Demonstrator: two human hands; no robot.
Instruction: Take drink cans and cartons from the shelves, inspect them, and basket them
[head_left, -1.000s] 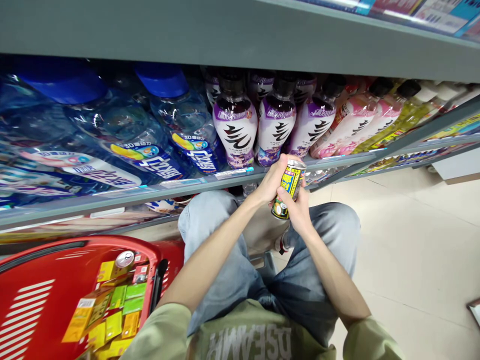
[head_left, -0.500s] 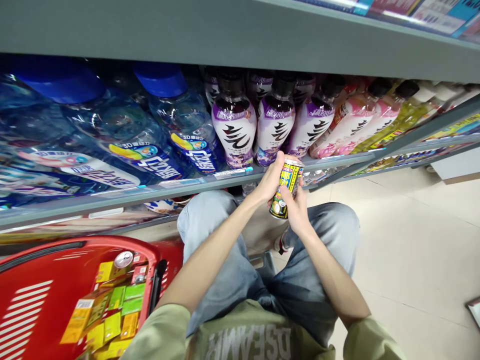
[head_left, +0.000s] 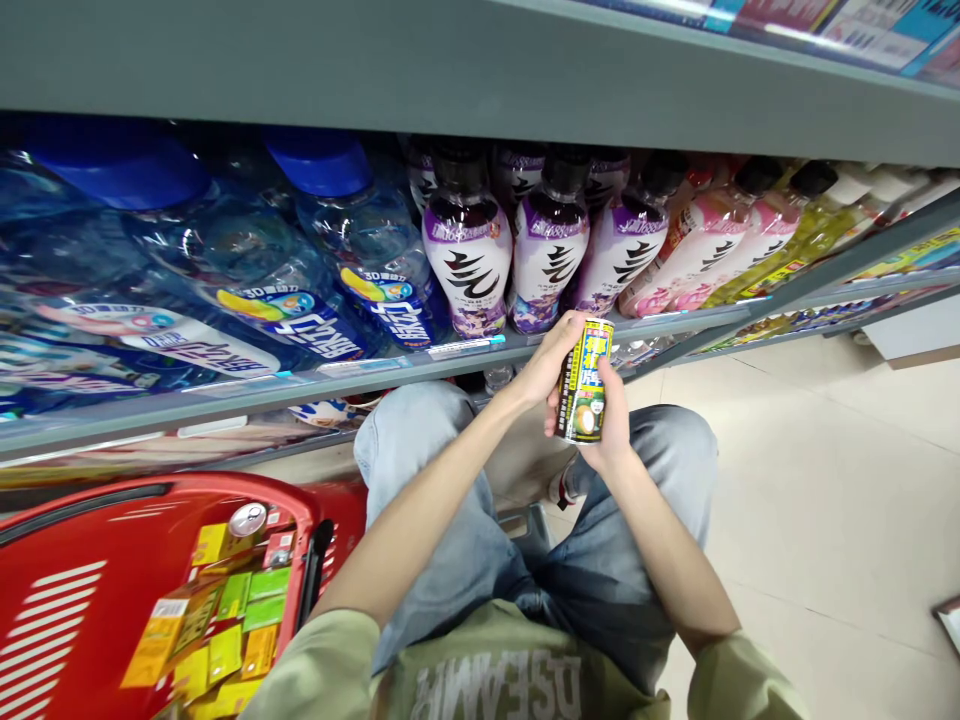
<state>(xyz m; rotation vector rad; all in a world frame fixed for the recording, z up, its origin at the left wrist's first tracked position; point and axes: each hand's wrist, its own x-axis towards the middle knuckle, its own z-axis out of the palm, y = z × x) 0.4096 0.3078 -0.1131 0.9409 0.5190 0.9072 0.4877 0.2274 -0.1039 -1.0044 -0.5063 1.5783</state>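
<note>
A black drink can (head_left: 583,385) with yellow and blue print and a coconut picture is held between both hands, over the gap between my knees. My left hand (head_left: 551,365) grips its left side, fingers curled behind it. On the other side my right hand (head_left: 611,420) wraps round the lower part, with the thumb lying on the front. The can tilts slightly, and its printed front faces up toward me. Just beyond it, purple-and-white bottles (head_left: 468,260) stand on the shelf.
A red shopping basket (head_left: 60,540) at lower left holds small yellow, green and orange boxes and a can (head_left: 247,519). The shelf edge (head_left: 360,368) runs across in front of my knees. Large blue-capped bottles (head_left: 322,230) stand left, pink ones (head_left: 712,245) right. Pale floor tiles (head_left: 817,500) lie at right.
The can has been turned in my hands, so a different side of its label faces me. It is a little further right and more upright. The basket and bottles stay put.
</note>
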